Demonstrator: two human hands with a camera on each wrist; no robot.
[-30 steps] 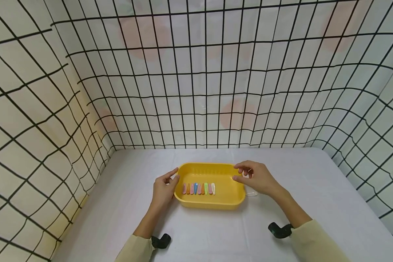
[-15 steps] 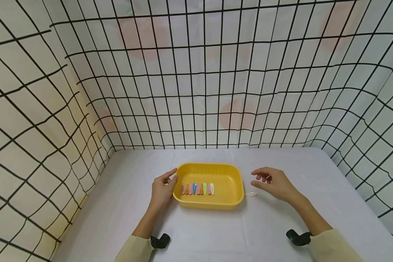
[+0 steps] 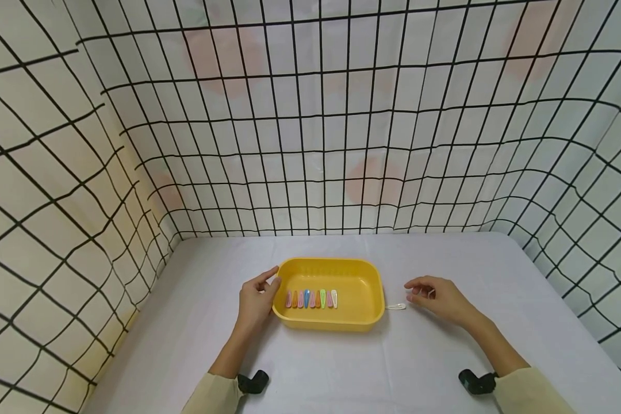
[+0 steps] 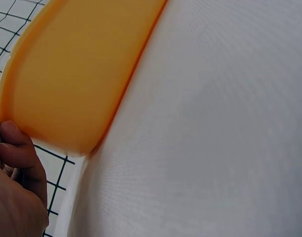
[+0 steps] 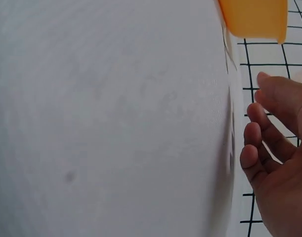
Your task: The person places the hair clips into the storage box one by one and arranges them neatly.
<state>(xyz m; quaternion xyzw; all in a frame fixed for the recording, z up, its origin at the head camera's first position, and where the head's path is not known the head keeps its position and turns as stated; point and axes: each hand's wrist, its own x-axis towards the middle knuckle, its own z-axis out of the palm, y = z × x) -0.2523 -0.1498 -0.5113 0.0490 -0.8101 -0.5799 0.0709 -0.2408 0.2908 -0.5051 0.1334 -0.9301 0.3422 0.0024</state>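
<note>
A yellow plastic tray (image 3: 359, 293) sits on the white-covered table. Inside, toward its left, several snap hair clips (image 3: 306, 298) in pink, orange, blue, green and white lie side by side in a row. My left hand (image 3: 256, 299) holds the tray's left end, thumb at the rim; in the left wrist view its fingers (image 4: 22, 150) are curled against the tray wall. Just outside the tray's right side, a white hair clip (image 3: 395, 307) lies on the cloth. Slightly right of that clip hovers my right hand (image 3: 442, 298), fingers loosely bent around nothing.
White cloth (image 3: 336, 374) covers the table. A black wire grid (image 3: 310, 132) with pale sheeting behind it rises along the back and both sides. Dark wrist cameras (image 3: 253, 382) sit at both cuffs.
My right hand has left the tray's right end and moved right, past the white clip outside, which is now uncovered. The left hand stays at the tray.
</note>
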